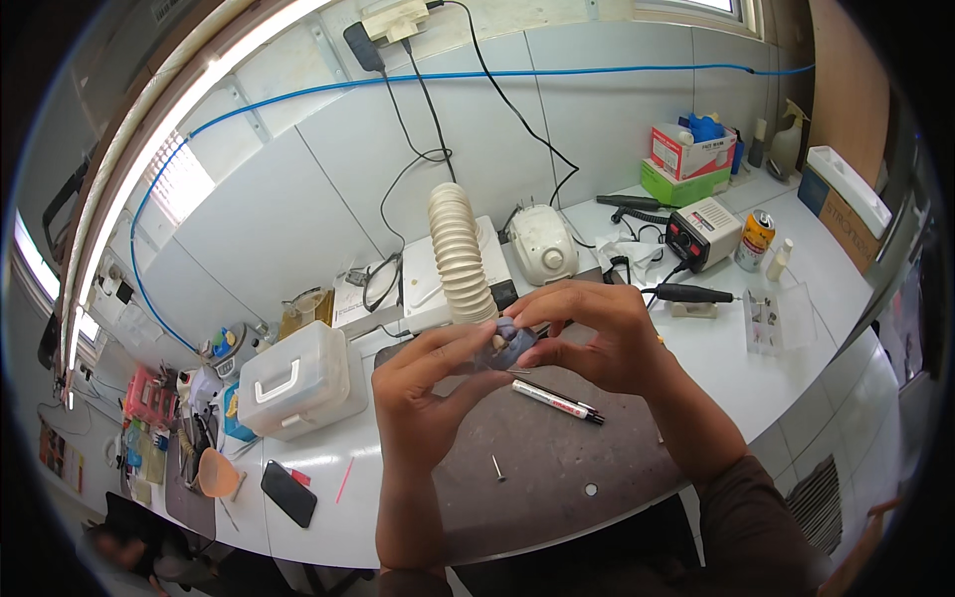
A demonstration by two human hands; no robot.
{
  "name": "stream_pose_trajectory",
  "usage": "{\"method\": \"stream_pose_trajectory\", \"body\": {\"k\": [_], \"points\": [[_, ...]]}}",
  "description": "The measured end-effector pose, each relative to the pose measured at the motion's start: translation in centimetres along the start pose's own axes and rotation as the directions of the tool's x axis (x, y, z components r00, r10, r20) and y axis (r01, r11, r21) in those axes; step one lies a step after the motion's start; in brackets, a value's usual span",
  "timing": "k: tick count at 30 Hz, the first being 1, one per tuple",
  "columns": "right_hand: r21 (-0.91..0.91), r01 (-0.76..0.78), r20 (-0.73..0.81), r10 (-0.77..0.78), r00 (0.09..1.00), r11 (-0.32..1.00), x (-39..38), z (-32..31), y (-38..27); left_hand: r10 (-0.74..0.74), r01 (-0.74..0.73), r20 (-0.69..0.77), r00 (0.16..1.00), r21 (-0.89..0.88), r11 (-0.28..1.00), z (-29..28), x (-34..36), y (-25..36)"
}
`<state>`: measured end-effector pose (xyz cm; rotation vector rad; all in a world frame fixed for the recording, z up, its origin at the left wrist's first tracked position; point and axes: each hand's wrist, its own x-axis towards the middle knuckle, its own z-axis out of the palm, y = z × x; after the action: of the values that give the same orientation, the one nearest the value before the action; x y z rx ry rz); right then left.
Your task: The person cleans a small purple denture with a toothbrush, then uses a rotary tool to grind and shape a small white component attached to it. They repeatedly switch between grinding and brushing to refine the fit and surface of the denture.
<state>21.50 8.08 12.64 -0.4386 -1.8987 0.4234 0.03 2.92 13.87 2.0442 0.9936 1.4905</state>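
Both hands are raised above the grey mat [557, 453], holding one small purple-grey model [514, 341] between them. The left hand [423, 393] pinches it from below and the side with thumb and fingers closed on it. The right hand [597, 333] closes on it from above, fingertips curled over its top edge. The piece sits just in front of the ribbed hose [462, 254], not touching the table.

Handling, as a judgement: the piece looks small, light and rigid, like cast plaster or resin. Probably brittle at thin edges, so a fingertip pinch on the thicker body seems safer than pressure on any projecting part. The surface looks matt, not slippery.

Around it:
- A marker pen [555, 400] lies on the mat just below the hands.
- A small metal pin [497, 468] and a tiny disc [591, 490] lie on the mat, near its front edge.
- A white plastic case [298, 383] with a handle stands to the left, and a dark phone [288, 493] lies nearer the table edge.
- To the right are a handpiece [693, 294] on its rest, a control box [704, 234], a drinks can [756, 240] and a clear plastic box [778, 318].

The hose mouth stands closest and crowds the space behind the hands. The pen lies directly beneath them.
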Motion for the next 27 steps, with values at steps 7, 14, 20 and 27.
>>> {"method": "stream_pose_trajectory", "body": {"k": [7,14,20,27], "points": [[0.166,-0.261,0.066,0.253,0.965,0.951,-0.1,0.1,1.1,-0.058,0.087,0.099,0.993,-0.323,0.942,0.4,0.3,-2.9],[0.488,-0.411,0.076,0.431,0.899,0.77,-0.8,1.3,3.2,-0.171,0.192,0.089,0.981,-0.364,0.912,1.0,0.4,-2.8],[0.573,-0.466,0.13,0.486,0.864,0.674,-0.8,1.7,3.7,-0.136,0.141,0.036,0.99,-0.32,0.937,1.6,0.4,-2.5],[0.565,-0.428,0.098,0.458,0.884,0.706,-0.9,1.8,3.6,-0.131,0.125,-0.011,0.991,-0.212,0.969,2.0,0.2,-2.1]]}}
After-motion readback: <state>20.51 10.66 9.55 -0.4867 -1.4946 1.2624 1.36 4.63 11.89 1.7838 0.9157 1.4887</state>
